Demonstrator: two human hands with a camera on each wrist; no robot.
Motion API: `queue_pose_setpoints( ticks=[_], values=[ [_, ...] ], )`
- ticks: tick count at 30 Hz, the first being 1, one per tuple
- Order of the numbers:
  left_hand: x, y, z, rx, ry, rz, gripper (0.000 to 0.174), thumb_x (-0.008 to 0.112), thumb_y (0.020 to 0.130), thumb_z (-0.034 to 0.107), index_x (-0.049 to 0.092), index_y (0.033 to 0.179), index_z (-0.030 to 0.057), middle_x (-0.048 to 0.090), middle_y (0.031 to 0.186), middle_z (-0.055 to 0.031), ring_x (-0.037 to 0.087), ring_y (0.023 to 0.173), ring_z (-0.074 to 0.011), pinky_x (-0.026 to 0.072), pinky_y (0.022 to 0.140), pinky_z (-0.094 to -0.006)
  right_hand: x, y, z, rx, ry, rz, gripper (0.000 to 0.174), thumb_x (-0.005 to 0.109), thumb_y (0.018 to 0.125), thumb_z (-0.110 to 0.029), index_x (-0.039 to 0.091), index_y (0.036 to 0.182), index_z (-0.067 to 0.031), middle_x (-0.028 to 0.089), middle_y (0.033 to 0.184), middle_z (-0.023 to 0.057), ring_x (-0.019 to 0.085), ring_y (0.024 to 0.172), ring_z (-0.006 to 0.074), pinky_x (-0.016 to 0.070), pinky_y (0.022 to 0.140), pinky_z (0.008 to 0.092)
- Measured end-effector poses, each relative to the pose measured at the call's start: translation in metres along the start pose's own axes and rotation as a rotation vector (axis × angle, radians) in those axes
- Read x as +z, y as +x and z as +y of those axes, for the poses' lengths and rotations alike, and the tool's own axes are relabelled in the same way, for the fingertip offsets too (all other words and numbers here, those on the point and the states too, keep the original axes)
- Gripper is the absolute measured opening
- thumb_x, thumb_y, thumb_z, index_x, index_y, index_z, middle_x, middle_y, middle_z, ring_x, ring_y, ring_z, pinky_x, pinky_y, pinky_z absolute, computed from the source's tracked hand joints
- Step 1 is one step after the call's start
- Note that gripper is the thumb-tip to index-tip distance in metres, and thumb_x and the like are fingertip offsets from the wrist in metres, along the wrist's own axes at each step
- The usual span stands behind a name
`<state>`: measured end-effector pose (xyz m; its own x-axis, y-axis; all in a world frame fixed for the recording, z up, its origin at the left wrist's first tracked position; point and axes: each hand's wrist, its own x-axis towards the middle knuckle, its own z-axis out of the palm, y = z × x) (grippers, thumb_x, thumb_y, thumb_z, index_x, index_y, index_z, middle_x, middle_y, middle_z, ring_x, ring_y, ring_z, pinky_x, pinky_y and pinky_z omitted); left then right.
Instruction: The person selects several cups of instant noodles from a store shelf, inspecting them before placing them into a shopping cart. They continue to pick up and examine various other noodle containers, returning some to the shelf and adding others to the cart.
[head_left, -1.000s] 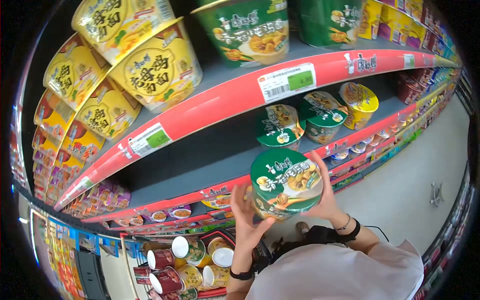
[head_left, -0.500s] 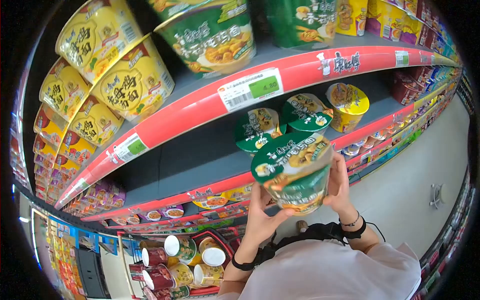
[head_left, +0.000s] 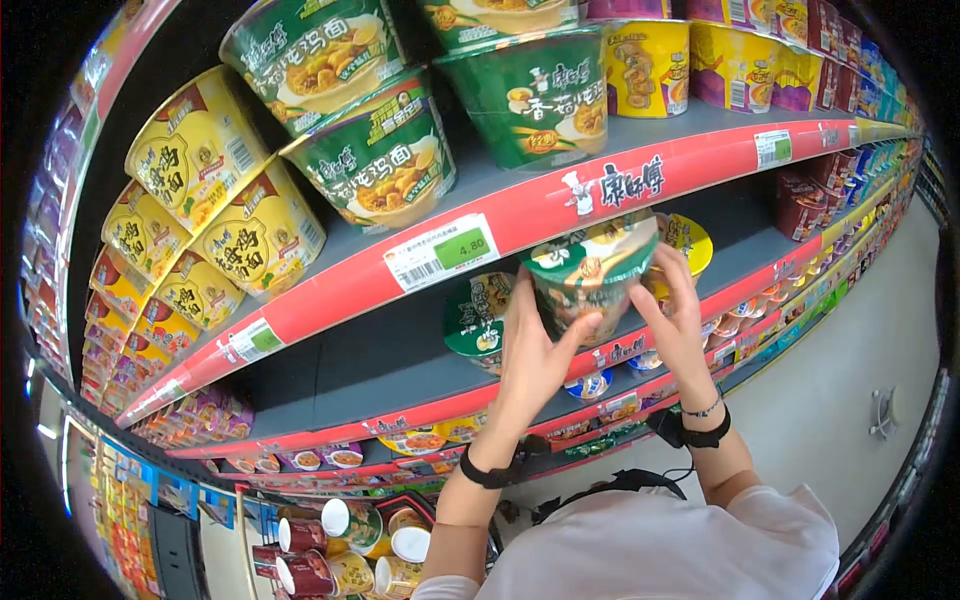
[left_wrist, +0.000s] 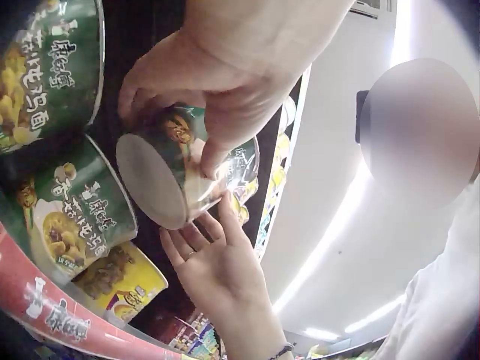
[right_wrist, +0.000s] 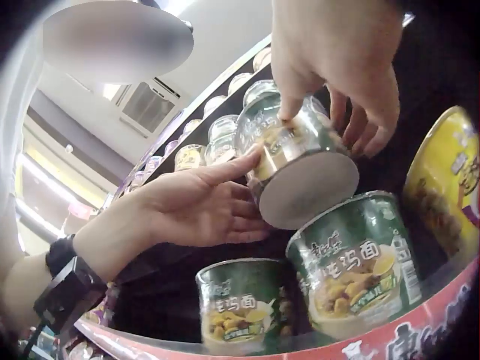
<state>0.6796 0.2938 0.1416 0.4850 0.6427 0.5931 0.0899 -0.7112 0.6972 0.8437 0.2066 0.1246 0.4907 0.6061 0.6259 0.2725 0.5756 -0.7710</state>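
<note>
Between both hands is a green instant noodle cup (head_left: 588,265) at the middle shelf, beneath the red shelf edge above. Its white bottom (left_wrist: 150,180) shows in the left wrist view, tilted up. My left hand (head_left: 530,355) grips the cup's left side, thumb across its front. On the opposite side my right hand (head_left: 680,315) holds it with thumb and fingers. Another green noodle cup (head_left: 477,320) stands on the shelf, left of the held one. A yellow noodle cup (head_left: 690,240) is partly hidden behind the right hand.
Green noodle cups (head_left: 375,160) and yellow noodle cups (head_left: 265,230) stand stacked on the upper shelf. A red shelf edge (head_left: 700,170) with price tags (head_left: 440,250) runs overhead. At lower left, a cart holds several noodle cups (head_left: 350,575). Pale floor (head_left: 800,400) lies at right.
Both hands have carried the green noodle cup away from the body, forward and up to the middle shelf. The head view has shifted, showing more of the upper shelf.
</note>
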Motion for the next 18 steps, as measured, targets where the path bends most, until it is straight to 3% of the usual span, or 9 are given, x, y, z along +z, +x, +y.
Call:
queue_pose_setpoints(
  ticks=[2,5,7,10,11,12,14,15,18],
  values=[
    [0.002,0.012,-0.005,0.004,0.224,0.07,0.095,0.08,0.074,0.038,0.03,0.138,-0.0104,0.05,0.126,-0.0307,0.05,0.117,-0.0428,0.0374,0.1,-0.048,-0.005,0.015,0.005,-0.149,-0.515,-0.018,0.049,0.066,0.088,-0.017,0.049,0.129,0.0015,0.056,0.115,0.0131,0.056,0.106,0.0236,0.0417,0.094,0.034],
    [0.008,0.025,-0.008,-0.013,0.279,0.074,0.084,0.079,0.074,0.036,0.04,0.132,-0.0089,0.056,0.121,-0.0292,0.051,0.119,-0.0409,0.0385,0.101,-0.0446,-0.001,0.025,0.021,-0.161,-0.546,-0.031,0.048,0.064,0.089,-0.02,0.049,0.13,0.0008,0.058,0.107,0.0155,0.057,0.098,0.0283,0.0425,0.089,0.0367],
    [0.015,0.025,-0.016,-0.05,0.482,0.095,0.088,0.077,0.074,0.046,0.041,0.132,-0.0095,0.059,0.117,-0.0285,0.054,0.115,-0.041,0.032,0.105,-0.0496,0.001,0.024,0.025,-0.203,-0.605,-0.041,0.05,0.062,0.09,-0.022,0.048,0.132,0.0014,0.058,0.106,0.0177,0.056,0.097,0.032,0.0417,0.087,0.041],
    [0.017,0.02,-0.016,0.008,0.6,0.143,0.092,0.075,0.073,0.053,0.042,0.131,-0.01,0.06,0.116,-0.0281,0.056,0.113,-0.041,0.0242,0.109,-0.0536,0.003,0.02,0.029,-0.198,-0.663,-0.047,0.051,0.062,0.089,-0.021,0.047,0.132,0.0026,0.058,0.11,0.0184,0.054,0.101,0.0326,0.0411,0.088,0.0408],
    [0.017,0.019,-0.018,0.013,0.64,0.139,0.093,0.074,0.073,0.054,0.04,0.133,-0.01,0.061,0.114,-0.0276,0.056,0.112,-0.0409,0.0208,0.111,-0.0543,0.003,0.018,0.024,-0.117,-0.65,-0.079,0.051,0.063,0.089,-0.019,0.046,0.132,0.0039,0.055,0.119,0.0208,0.051,0.111,0.0343,0.0397,0.094,0.0415],
    [0.017,0.018,-0.018,-0.001,0.641,0.143,0.093,0.074,0.073,0.054,0.04,0.133,-0.01,0.061,0.114,-0.0276,0.056,0.112,-0.0409,0.0208,0.111,-0.0543,0.004,0.014,0.029,-0.114,-0.649,-0.093,0.051,0.063,0.089,-0.019,0.046,0.132,0.0039,0.055,0.119,0.0208,0.051,0.111,0.0343,0.0397,0.094,0.0415],
    [0.015,0.015,-0.016,0.01,0.606,0.129,0.096,0.074,0.074,0.054,0.037,0.134,-0.0103,0.061,0.114,-0.0278,0.055,0.113,-0.0411,0.018,0.113,-0.055,0.009,0.008,0.04,-0.263,-0.578,0.116,0.051,0.064,0.089,-0.016,0.045,0.132,0.0047,0.051,0.127,0.0217,0.048,0.118,0.0349,0.0365,0.101,0.0414],
    [0.014,0.01,-0.014,0.043,0.637,0.172,0.093,0.075,0.075,0.049,0.035,0.137,-0.0077,0.06,0.118,-0.0251,0.054,0.115,-0.0385,0.0167,0.113,-0.0565,0.01,0.006,0.034,-0.23,-0.494,0.122,0.049,0.063,0.09,-0.014,0.045,0.132,0.0049,0.047,0.133,0.0221,0.045,0.123,0.0351,0.0332,0.105,0.041],
    [0.002,-0.004,0.0,0.112,0.508,0.313,0.085,0.077,0.075,0.041,0.038,0.135,-0.0039,0.058,0.122,-0.0196,0.052,0.117,-0.0344,0.0162,0.113,-0.0579,0.023,-0.005,0.018,-0.256,-0.317,0.148,0.037,0.058,0.09,-0.006,0.05,0.126,0.002,0.051,0.127,0.0173,0.046,0.122,0.0288,0.0337,0.105,0.0394]
  ],
)
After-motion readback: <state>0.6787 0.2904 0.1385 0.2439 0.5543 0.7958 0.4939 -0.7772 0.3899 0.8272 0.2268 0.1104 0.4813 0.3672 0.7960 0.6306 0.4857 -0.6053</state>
